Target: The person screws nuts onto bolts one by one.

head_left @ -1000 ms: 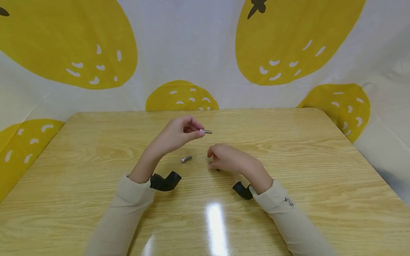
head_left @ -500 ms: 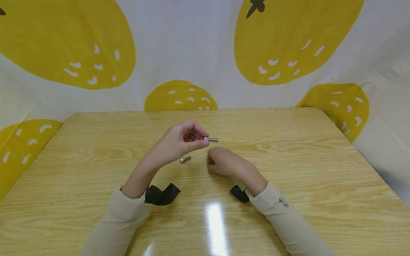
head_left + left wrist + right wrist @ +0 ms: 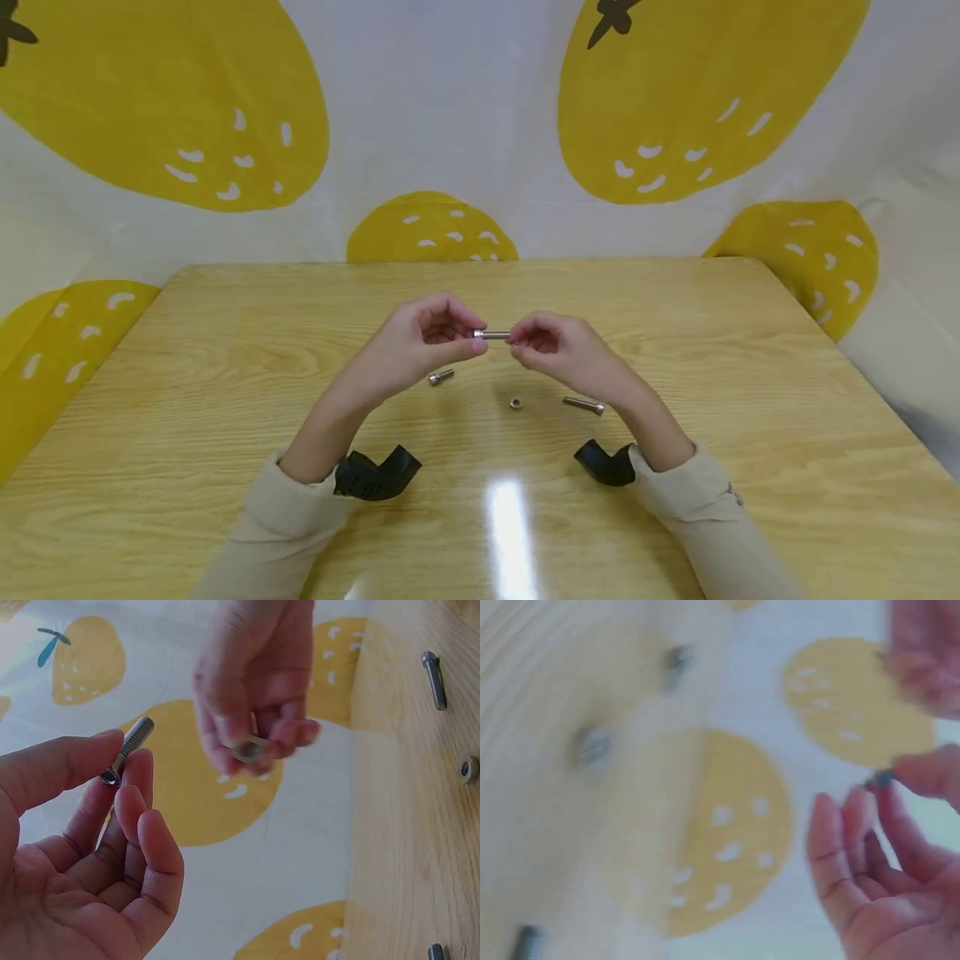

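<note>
So starting at the left: beige sleeve point(image 3: 273, 517), then a black wrist piece point(image 3: 377, 475) poking out by the cuff. The left hand point(image 3: 423, 337) is up above the counter point(image 3: 225, 400), thumb and fingertips pinching a silver bolt point(image 3: 495, 335) by its head end. In the head view that bolt sits pretty much level, threads pointing at the other hand.

Lower down, a short bolt point(image 3: 441, 377) lies on the counter, head to the left, tip angled up and right. Next along is a loose nut point(image 3: 515, 403), also just lying there.

Then the right hand point(image 3: 566, 354), also raised, with a small nut point(image 3: 883, 778) pinched between thumb and fingers. Head view makes those fingertips look right at the bolt's tip, but the left wrist view shows a gap. Right wrist view's kinda blurry, fwiw.

Below that hand there's a longer bolt point(image 3: 583, 406) on the counter, head to the right, and then another black piece point(image 3: 606, 462) at the right cuff.
</note>
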Demonstrator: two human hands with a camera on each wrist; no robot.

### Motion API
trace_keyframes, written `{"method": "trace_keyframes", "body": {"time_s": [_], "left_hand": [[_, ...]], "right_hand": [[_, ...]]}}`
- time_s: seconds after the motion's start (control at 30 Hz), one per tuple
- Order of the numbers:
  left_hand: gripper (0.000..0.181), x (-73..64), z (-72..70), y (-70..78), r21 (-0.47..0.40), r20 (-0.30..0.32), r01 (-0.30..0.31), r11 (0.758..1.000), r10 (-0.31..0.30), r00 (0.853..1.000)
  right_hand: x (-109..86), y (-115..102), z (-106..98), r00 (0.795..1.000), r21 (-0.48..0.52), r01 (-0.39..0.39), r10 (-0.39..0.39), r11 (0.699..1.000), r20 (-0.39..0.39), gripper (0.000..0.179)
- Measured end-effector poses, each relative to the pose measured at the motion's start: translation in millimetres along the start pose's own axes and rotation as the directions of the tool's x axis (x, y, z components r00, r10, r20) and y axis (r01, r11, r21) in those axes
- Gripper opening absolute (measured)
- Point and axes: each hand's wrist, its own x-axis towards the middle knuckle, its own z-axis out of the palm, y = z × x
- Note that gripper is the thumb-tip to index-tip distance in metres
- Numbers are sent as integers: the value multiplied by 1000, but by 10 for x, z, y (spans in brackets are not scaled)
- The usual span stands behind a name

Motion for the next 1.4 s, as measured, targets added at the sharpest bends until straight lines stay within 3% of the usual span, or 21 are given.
{"method": "trace_keyframes", "body": {"time_s": [0.07, 0.17, 0.4, 0.6, 0.93, 1.17, 1.4], "left_hand": [[20, -2, 17, 4, -29, 4, -7, 1000, 7, 1000], [22, -24, 41, 29, -47, -3, -13, 999, 13, 1000], [22, -61, 155, 81, -120, -43, -11, 993, 6, 999], [21, -49, 229, 94, -114, -69, -13, 993, 5, 998], [19, -85, 230, 119, -6, -150, -35, 999, 33, 988], [18, -80, 244, 126, 36, -188, -57, 998, 62, 980], [18, -74, 258, 98, 15, -184, -48, 999, 50, 982]], "right_hand": [[-97, -106, -66, 998, 154, 7, 3, 988, -65, 20], [-216, -226, -97, 991, 307, 36, 6, 951, -134, 22], [-310, -299, -16, 988, 457, 75, -3, 886, -156, 15], [-335, -284, -15, 989, 497, 99, -31, 862, -143, 15], [-311, -299, -8, 988, 535, 111, -35, 837, -150, 19], [-300, -329, -20, 982, 511, 105, -9, 853, -188, 21], [-322, -345, 13, 971, 471, 105, 13, 876, -240, 27]]}}
